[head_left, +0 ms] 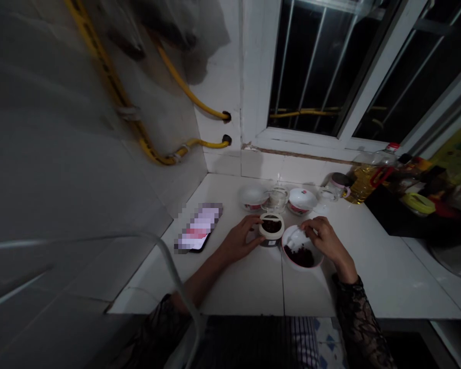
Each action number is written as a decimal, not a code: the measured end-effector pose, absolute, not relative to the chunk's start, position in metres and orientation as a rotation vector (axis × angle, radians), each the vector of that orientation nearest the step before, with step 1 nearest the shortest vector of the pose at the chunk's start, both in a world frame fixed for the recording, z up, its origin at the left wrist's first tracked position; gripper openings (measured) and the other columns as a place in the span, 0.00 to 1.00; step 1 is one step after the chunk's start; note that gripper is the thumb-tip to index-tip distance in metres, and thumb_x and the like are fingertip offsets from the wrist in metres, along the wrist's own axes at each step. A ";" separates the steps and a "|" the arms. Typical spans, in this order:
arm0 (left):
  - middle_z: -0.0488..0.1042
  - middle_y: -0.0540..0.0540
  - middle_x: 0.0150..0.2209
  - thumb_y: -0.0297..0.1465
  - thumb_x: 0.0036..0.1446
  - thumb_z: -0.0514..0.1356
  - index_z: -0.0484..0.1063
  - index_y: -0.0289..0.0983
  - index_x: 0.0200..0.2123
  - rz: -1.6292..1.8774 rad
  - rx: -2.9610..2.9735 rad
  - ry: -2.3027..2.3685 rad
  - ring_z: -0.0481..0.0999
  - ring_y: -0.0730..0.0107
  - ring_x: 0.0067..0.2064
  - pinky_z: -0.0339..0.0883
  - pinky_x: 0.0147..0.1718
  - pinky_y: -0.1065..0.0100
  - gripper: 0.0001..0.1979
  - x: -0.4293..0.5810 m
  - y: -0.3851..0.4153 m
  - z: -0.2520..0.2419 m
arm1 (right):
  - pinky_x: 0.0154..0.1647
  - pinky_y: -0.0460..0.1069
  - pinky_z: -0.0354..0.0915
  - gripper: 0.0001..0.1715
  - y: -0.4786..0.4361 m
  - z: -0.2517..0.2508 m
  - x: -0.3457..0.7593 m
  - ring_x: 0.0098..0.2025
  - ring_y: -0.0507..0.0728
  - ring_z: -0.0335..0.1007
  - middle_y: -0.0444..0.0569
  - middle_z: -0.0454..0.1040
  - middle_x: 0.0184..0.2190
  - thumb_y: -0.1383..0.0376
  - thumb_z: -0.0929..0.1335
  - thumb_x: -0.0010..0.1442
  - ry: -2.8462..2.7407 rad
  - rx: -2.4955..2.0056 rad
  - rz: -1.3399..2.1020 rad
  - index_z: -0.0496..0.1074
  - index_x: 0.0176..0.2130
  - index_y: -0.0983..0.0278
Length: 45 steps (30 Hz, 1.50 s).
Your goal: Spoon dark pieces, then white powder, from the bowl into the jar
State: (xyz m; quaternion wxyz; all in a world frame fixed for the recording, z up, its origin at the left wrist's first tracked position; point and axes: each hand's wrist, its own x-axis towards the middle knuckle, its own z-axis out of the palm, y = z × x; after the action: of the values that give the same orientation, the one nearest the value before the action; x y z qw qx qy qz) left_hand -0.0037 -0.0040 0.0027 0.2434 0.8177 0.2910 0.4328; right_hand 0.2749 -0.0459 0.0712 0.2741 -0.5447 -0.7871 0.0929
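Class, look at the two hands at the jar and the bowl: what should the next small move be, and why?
Probably, the right hand should draw the white utensil through the dark crumbs to gather some: it seems to hold that utensil inside the bowl, crumbs lie there, and the left hand touches the open jar alongside.

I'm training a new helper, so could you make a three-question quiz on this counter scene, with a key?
1. Which hand is at the open jar?
2. True or false: the phone lies to the right of the bowl that holds the dark bits.
3. What colour is the thick pipe along the left wall: A) blue, B) yellow, C) green?

Key:
1. The left hand, on the jar's left side.
2. False; the phone lies to the left.
3. B.
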 end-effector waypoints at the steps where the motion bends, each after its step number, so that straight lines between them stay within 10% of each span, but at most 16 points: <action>1: 0.68 0.39 0.55 0.34 0.61 0.60 0.63 0.42 0.52 1.184 2.233 0.800 0.73 0.59 0.53 0.75 0.45 0.59 0.17 -0.004 -0.004 0.003 | 0.48 0.55 0.61 0.13 -0.046 0.071 0.273 0.34 0.58 0.70 0.46 0.75 0.23 0.69 0.62 0.57 -2.102 -1.467 0.316 0.75 0.32 0.61; 10: 0.68 0.40 0.54 0.34 0.61 0.60 0.63 0.42 0.53 1.202 2.243 0.790 0.73 0.59 0.53 0.74 0.45 0.58 0.18 -0.003 -0.003 0.001 | 0.31 0.49 0.60 0.10 -0.045 0.072 0.273 0.24 0.54 0.65 0.42 0.70 0.17 0.62 0.64 0.49 -1.660 -1.448 0.871 0.74 0.27 0.63; 27: 0.69 0.39 0.54 0.35 0.60 0.60 0.64 0.41 0.51 1.202 2.243 0.806 0.74 0.59 0.53 0.75 0.45 0.59 0.17 -0.002 -0.002 0.001 | 0.31 0.50 0.59 0.10 -0.039 0.073 0.282 0.22 0.53 0.61 0.42 0.66 0.15 0.59 0.66 0.44 -1.333 -1.425 0.915 0.73 0.24 0.63; 45: 0.68 0.39 0.55 0.35 0.60 0.60 0.64 0.41 0.51 1.182 2.239 0.800 0.73 0.58 0.54 0.75 0.45 0.59 0.17 -0.004 -0.003 0.003 | 0.51 0.59 0.61 0.12 -0.052 0.076 0.240 0.32 0.56 0.71 0.46 0.77 0.30 0.72 0.62 0.62 -1.971 -0.928 -0.273 0.73 0.39 0.59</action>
State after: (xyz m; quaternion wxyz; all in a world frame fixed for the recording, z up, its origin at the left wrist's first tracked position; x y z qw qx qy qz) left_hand -0.0038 -0.0032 0.0033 0.2408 0.8185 0.2924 0.4319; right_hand 0.2395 -0.0521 0.0761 0.4555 -0.3762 -0.7992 -0.1105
